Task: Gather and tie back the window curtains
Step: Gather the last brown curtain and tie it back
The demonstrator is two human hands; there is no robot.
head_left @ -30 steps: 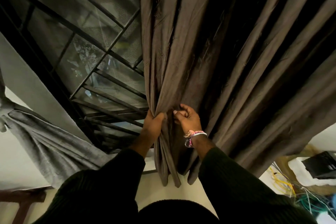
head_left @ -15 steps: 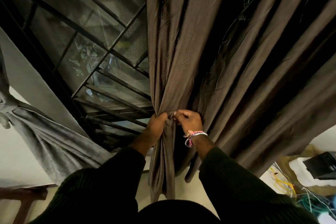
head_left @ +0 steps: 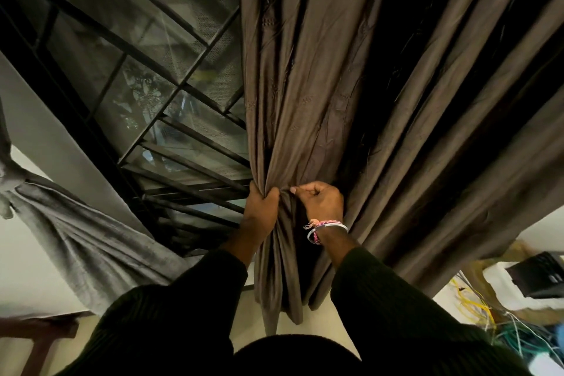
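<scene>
Both hands are up on the brown curtain (head_left: 305,101) at centre frame. The left hand (head_left: 259,212) wraps its curled fingers round the bunched left edge of the fabric, gripping it tight. Just beside it at 3 o'clock, the right hand (head_left: 320,200) is a closed fist, thumb and fingers pinching a fold of the same curtain. The two hands almost touch, with the gathered cloth squeezed between them. A pink and white bracelet (head_left: 325,227) sits on the right wrist, above a dark ribbed sleeve (head_left: 396,299).

The brown curtain hangs from 12 o'clock, spreads wide toward 3 o'clock in deep pleats, and narrows to a tail below the hands. At 10 o'clock the window (head_left: 146,94) is uncovered, its black metal grille (head_left: 189,76) and mesh showing in front of the glass. At 8 o'clock a grey curtain (head_left: 76,238) is knotted and drawn off to the left against the pale wall.

Down at 4 o'clock, a tangle of yellow, green and white wires (head_left: 494,323) lies by a white block carrying a dark boxy object (head_left: 540,278), too dim to identify. At 7 o'clock, a piece of reddish wooden furniture (head_left: 36,336) pokes in.
</scene>
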